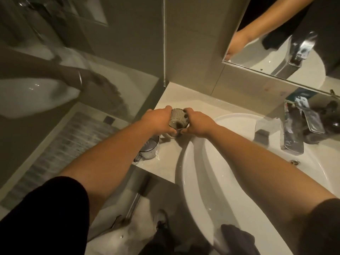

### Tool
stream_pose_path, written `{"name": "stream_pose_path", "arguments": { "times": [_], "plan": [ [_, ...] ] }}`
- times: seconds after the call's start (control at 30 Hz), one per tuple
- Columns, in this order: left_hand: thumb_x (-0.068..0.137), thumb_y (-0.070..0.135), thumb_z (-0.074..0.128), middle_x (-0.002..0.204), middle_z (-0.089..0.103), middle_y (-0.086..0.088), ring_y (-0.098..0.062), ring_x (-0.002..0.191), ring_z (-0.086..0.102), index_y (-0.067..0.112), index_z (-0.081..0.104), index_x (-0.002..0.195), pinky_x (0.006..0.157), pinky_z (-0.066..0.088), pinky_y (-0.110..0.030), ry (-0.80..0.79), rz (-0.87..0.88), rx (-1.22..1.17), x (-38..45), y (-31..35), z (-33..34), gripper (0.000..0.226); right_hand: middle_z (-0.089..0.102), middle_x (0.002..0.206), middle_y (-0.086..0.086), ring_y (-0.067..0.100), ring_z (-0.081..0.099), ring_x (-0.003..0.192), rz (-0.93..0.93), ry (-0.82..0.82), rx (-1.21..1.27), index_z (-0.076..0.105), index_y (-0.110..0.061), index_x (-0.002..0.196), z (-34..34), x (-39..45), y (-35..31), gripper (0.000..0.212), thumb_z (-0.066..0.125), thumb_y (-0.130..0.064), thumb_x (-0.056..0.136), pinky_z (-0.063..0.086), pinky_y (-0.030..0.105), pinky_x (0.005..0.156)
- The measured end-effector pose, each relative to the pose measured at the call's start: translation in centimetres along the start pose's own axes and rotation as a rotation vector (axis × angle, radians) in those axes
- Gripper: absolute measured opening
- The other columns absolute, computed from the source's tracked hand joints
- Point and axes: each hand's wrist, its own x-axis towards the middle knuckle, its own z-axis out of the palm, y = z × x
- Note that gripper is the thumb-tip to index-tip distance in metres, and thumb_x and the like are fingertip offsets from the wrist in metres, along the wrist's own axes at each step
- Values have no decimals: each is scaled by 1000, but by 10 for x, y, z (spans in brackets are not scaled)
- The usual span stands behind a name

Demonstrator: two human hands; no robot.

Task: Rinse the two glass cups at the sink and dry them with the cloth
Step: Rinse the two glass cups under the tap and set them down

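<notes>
Two glass cups; one cloth, seemingly; one faucet

Short black sleeves on both arms; forearms bare.

The room is dim, and the light looks warm and yellow. The white sink shines a bit, and long soft shadows cross its bowl. The tap has bright glare on it. The glass wall on the left looks smeared and blurry. Straight lines bend near the edges.
</notes>
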Motion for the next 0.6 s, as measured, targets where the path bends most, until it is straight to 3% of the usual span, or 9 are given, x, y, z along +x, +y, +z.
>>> {"name": "stream_pose_path", "arguments": {
  "times": [0.13, 0.2, 0.27, 0.3, 0.37, 0.5, 0.6],
  "plan": [
    [68, 59, 78, 114, 69, -5, -28, 107, 65, 17, 42, 123, 86, 38, -39, -23, -27, 8, -1, 0, -2, 78, 62, 121, 15, 34, 59, 106, 18, -14, -46, 38, -9, 134, -2, 1, -4, 75, 79, -31, 76, 47, 36, 80],
    [67, 61, 79, 129, 62, -7, -28, 122, 57, 17, 40, 131, 97, 37, -43, -28, -34, 5, -4, -1, -4, 87, 61, 123, 16, 33, 58, 107, 27, -31, -75, 36, -8, 136, -5, 0, -8, 77, 78, -32, 76, 46, 35, 80],
    [68, 65, 78, 161, 32, -10, -28, 150, 27, 15, 20, 153, 118, 24, -51, -22, -36, -4, -13, 0, -7, 115, 56, 130, 16, 33, 56, 114, 37, -46, -103, 28, -8, 143, -7, -5, -10, 87, 78, -33, 76, 47, 37, 85],
    [70, 67, 75, 168, 14, -8, -27, 155, 11, 14, 7, 158, 123, 14, -53, -3, -48, -20, -21, 0, -10, 124, 54, 131, 15, 34, 55, 114, 40, -39, -122, 28, -9, 142, -10, -9, -11, 86, 76, -34, 76, 48, 38, 86],
    [74, 70, 69, 170, -1, -6, -25, 156, 0, 13, -1, 159, 125, 7, -51, 92, -82, -68, -39, -2, -13, 124, 53, 129, 15, 34, 55, 112, 24, 21, -179, 34, -11, 136, -13, -21, -13, 73, 72, -34, 78, 48, 41, 85],
    [86, 63, 62, 168, 16, -8, -26, 155, 12, 11, 19, 157, 124, 14, -46, 345, -140, -182, -93, -15, 1, 98, 55, 129, 14, 35, 51, 117, -173, 287, -300, 49, -7, 131, -8, -56, -17, 60, 67, -33, 80, 44, 43, 95],
    [92, 48, 63, 163, 29, -11, -31, 149, 26, 9, 32, 153, 120, 23, -45, 416, -219, -281, -136, -26, 32, 78, 60, 123, 17, 36, 55, 113, -361, 369, -353, 57, -5, 122, 16, -76, -24, 57, 71, -36, 77, 48, 43, 92]
  ]
}}
